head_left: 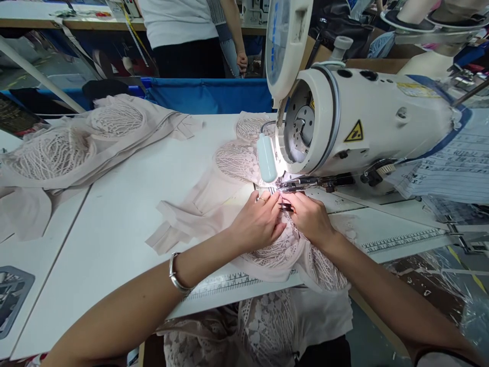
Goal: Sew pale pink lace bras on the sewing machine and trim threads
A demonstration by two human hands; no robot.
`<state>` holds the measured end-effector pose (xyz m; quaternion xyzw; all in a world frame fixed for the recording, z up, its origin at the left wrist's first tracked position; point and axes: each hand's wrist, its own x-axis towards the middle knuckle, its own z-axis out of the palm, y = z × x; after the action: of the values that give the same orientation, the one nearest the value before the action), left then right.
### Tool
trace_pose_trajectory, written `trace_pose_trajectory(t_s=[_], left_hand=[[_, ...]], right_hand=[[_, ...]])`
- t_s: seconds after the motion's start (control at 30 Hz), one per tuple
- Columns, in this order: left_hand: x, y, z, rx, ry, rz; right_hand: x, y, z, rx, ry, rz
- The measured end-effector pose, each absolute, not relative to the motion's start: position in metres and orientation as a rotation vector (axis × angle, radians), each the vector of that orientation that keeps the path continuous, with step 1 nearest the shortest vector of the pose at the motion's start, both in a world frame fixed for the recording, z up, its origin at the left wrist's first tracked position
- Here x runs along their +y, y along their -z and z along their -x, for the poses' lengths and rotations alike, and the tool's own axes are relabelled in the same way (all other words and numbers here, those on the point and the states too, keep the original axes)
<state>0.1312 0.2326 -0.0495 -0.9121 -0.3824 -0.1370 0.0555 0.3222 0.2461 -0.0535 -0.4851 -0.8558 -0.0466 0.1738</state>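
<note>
Pale pink lace garment [267,255] lies on the white desk [126,214] under both hands, its lower part hanging over the near edge by a printed ruler strip [229,283]. In the head view, the left hand [257,221], with a ring and a silver bracelet [176,273], presses flat on the lace, fingers spread rather than closed in a grip. The right hand [310,218] pinches the fabric edge (a small dark tool shows at its fingertips) just beside the sewing machine [362,117] needle area. More lace pieces [69,148] are piled at far left. Another person [191,30] stands beyond the desk.
</note>
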Motion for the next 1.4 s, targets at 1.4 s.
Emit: trace_pose_trajectory(t_s=[1.4], left_hand=[[0.2355, 0.0504, -0.1268, -1.188, 0.397, 2.756]], right_hand=[[0.2425, 0.0488, -0.3213, -2.481, 0.187, 1.432]])
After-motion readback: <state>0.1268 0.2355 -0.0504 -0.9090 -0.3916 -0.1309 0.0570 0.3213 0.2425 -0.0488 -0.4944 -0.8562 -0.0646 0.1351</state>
